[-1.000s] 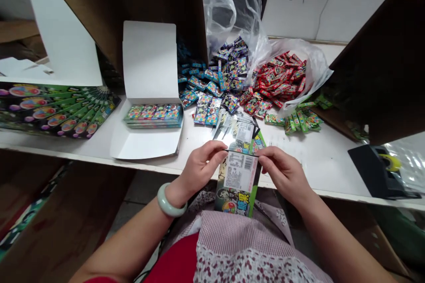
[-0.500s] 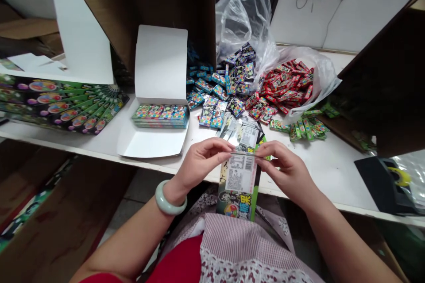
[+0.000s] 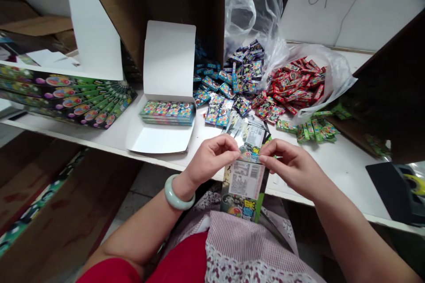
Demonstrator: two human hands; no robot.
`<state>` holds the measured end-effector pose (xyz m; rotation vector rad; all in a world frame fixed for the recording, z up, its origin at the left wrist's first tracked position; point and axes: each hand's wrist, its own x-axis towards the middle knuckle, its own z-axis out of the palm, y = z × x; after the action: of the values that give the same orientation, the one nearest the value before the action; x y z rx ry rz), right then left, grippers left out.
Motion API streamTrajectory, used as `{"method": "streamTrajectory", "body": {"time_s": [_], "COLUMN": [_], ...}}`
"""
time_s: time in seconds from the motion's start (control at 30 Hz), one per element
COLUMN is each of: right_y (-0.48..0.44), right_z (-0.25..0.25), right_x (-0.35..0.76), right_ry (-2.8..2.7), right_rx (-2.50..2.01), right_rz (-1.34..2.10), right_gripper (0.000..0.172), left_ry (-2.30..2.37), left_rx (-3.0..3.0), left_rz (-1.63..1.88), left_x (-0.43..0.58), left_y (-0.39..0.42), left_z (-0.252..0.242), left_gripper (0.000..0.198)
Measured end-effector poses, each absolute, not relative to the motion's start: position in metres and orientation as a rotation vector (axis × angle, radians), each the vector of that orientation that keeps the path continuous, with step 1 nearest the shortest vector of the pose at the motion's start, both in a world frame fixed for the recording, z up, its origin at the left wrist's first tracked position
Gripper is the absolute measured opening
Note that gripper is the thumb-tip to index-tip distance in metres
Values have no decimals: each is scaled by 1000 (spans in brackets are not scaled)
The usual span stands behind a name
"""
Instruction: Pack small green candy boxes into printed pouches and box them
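Note:
A printed plastic packaging pouch hangs upright in front of my apron, its white label and barcode facing me. My left hand, with a pale green bangle on the wrist, pinches the left end of its top edge between thumb and fingers. At the right end, my right hand pinches the same edge. Beyond my hands, a fanned pile of similar flat pouches lies on the table. Close behind that pile are small blue candy boxes and red candy boxes.
An open white display box holds rows of small packs. Clear plastic bags spill purple boxes and red boxes. Green boxes lie at right. Large cartons stand behind; a black tape dispenser sits near the right edge.
The view has swung slightly left, so the scene sits further right. Both hands keep their pinch on the pouch, whose top edge now tips so more of the pile shows between them.

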<state>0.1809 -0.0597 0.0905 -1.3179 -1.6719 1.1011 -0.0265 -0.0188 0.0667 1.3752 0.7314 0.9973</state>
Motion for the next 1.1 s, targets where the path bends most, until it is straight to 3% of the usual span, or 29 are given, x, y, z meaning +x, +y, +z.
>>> {"method": "streamTrajectory", "body": {"time_s": [0.17,0.43,0.97,1.1], "right_y": [-76,-89,-77,-61], "right_z": [82,57,41,16], "right_x": [182,172,172,214], "right_ry": [-1825,-1794,-1554,-1541], "right_rx": [-1218,-1188,-1141,-1323], "right_rz": [810,540,749,848], "right_gripper": [6,10,8,25], "left_ry": [621,629,744,854], "left_rx": [1529,1634,1696,1726], "left_rz": [1030,1060,1028,1034], "left_x": [-38,-33,-25,-25], "left_y": [-28,-35,-22,-16], "left_z": [58,45,38,35], "left_gripper": [7,6,3,4]}}
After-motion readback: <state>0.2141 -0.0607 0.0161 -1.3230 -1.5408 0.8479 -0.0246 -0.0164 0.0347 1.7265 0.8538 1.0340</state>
